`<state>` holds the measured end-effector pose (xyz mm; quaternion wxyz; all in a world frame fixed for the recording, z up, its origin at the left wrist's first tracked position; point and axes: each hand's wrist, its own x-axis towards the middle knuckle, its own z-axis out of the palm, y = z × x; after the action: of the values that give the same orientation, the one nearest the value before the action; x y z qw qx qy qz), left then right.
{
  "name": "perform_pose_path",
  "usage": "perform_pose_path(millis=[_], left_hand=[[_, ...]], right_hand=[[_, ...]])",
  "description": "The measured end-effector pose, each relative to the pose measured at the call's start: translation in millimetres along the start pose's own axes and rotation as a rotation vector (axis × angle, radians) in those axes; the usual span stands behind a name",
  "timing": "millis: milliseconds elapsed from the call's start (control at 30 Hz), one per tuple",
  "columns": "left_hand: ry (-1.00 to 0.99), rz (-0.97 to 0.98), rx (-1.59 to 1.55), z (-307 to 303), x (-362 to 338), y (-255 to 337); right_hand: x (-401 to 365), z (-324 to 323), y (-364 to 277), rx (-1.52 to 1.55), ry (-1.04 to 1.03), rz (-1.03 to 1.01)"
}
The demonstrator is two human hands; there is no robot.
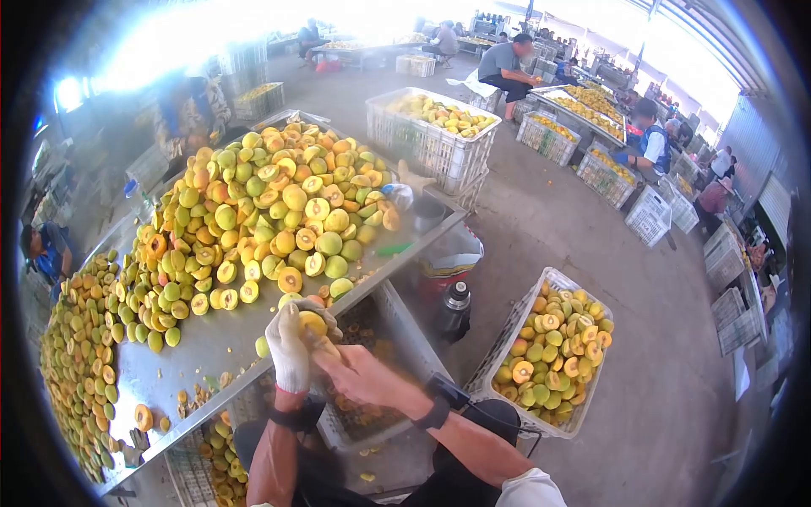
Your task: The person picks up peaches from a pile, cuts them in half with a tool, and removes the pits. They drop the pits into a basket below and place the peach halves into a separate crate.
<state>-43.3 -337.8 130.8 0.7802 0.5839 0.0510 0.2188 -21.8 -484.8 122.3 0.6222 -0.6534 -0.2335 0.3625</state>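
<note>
My left hand [290, 348], in a white glove, is closed around a yellow peach half [312, 323] near the front edge of the metal table [245, 338]. Against the fruit, my bare right hand [361, 378] has its fingers curled. A small tool may be in it, but the fingers hide what they grip. A large heap of halved peaches [287, 194] covers much of the table beyond my hands. Below them, between my knees, a crate [405, 317] holds pits and scraps.
At my right a white crate [486, 372] of peach halves stands on the floor, near a dark thermos [456, 308]. Another full crate [405, 135] sits past the table's corner. Several people work at other tables [583, 118] behind.
</note>
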Motion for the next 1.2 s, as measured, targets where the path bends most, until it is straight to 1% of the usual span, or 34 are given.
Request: perform_pose_path(millis=[33,133,233,333,433,533,567,667,700,733,767,833,900,933,967,1000,1067,1100,1167,1200], left_hand=[[-0.004,-0.011,0.023,-0.4,-2.5,2.1],[-0.012,-0.008,0.03,3.6,-3.2,1.1],[0.028,0.008,-0.024,4.5,-4.1,-4.0],[0.056,0.039,-0.048,6.1,-1.0,-6.7],[0.041,0.04,-0.021,11.3,-2.2,3.9],[-0.053,0.022,0.169,6.5,-1.3,16.6],[-0.085,0.014,0.226,2.6,0.7,17.2],[-0.152,0.122,0.295,-2.6,-2.7,7.1],[-0.106,0.089,0.228,-5.1,-4.0,-4.1],[-0.11,0.094,0.237,-11.4,-3.4,-8.9],[-0.077,0.022,0.247,-15.0,-5.6,-10.9],[-0.056,-0.024,0.287,-19.9,-7.7,-11.3],[-0.084,0.055,0.282,-17.7,-8.7,-8.3],[-0.114,0.123,0.255,-14.3,-8.3,-5.7],[-0.108,0.129,0.266,-11.3,-10.3,-0.6],[-0.106,0.133,0.278,-5.2,-12.6,9.3],[-0.075,0.165,0.316,-2.4,-14.4,10.9],[-0.061,0.182,0.333,-1.7,-14.5,11.4],[-0.056,0.133,0.333,-0.7,-14.8,10.8],[-0.054,0.106,0.333,-0.9,-13.0,10.2]], right_hand=[[-2.3,-2.2,-1.2,0.083,-0.071,0.154],[-1.1,8.1,17.2,-0.185,0.15,-0.335],[3.5,9.0,25.3,-0.23,0.236,-0.341],[2.0,12.2,17.8,-0.236,0.312,-0.343],[-1.5,8.1,11.2,-0.194,0.255,-0.295],[-5.7,8.3,7.3,0.108,0.09,-0.144],[-11.5,9.7,2.2,0.223,0.074,-0.083],[-13.7,10.4,10.2,0.173,0.05,-0.044],[-14.9,13.4,9.9,0.038,0.109,-0.071],[-15.5,16.1,6.5,-0.091,0.157,-0.1],[-16.6,14.5,4.9,-0.189,0.167,-0.121],[-18.0,10.8,0.8,-0.385,0.195,-0.163],[-19.7,11.6,-1.2,-0.374,0.193,-0.236],[-19.9,11.4,-3.6,-0.326,0.192,-0.285],[-19.8,11.6,-6.1,-0.186,0.128,-0.169],[-21.3,12.6,-7.0,-0.069,0.089,-0.158],[-22.2,10.0,-11.4,0.051,0.005,0.106],[-21.4,13.3,-8.0,-0.024,0.067,-0.026],[-18.3,20.9,6.9,-0.171,0.204,-0.284],[-13.4,19.1,14.8,-0.287,0.22,-0.331]])
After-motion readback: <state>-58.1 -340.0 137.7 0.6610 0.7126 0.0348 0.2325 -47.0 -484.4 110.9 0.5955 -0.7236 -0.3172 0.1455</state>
